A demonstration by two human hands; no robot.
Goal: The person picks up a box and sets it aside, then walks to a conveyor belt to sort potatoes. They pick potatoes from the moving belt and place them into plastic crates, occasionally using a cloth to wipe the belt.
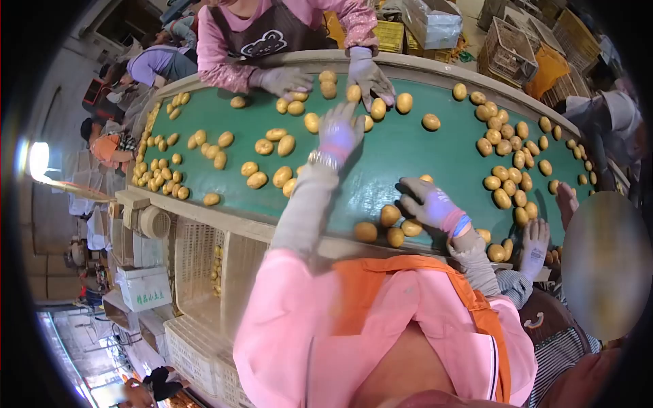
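A green conveyor belt (401,153) carries several yellow potatoes. My left hand (338,132), in a pale glove with a grey sleeve, reaches far across the middle of the belt with fingers spread, just short of a potato (368,123); nothing shows in it. My right hand (425,202), also gloved, lies low on the belt's near edge with fingers apart. It is next to a small group of potatoes (390,215) and holds none.
Across the belt a co-worker in pink has gloved hands (371,75) on potatoes. Another person's gloved hand (534,245) works at my right beside a dense potato cluster (507,170). White plastic crates (197,265) and a box (144,289) stand below the belt's left end.
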